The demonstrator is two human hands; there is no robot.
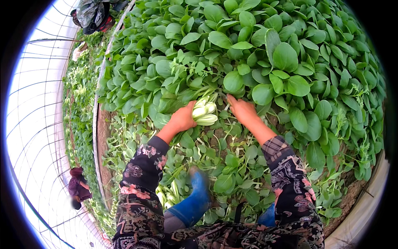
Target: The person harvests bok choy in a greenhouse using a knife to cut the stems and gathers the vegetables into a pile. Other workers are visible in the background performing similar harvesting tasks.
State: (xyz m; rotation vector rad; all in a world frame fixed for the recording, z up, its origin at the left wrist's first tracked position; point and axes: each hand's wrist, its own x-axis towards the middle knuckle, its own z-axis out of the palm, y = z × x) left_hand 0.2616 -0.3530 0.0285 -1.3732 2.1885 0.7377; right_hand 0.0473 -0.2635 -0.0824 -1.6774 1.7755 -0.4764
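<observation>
My left hand (184,117) is closed around a bunch of cut bok choy (204,111). Its pale, thick stem bases face right, and the leaves spread out to the upper left. Just to the right, my right hand (243,111) reaches down at the edge of the standing bok choy plants (233,81). Something thin and greyish shows by its fingertips, too small and shaded to name. Between the hands lies soil with small leaves and weeds. A leafy weed (192,66) stands among the plants beyond the bunch.
More cut bok choy (169,194) lies beside my blue boot (196,199); another blue boot (268,216) is at right. Loose leaves (225,183) litter the ground. A pale strip (99,90) edges the bed at left. Beyond it are a crouching person (80,186), another person (93,15) and a greenhouse wall (37,102).
</observation>
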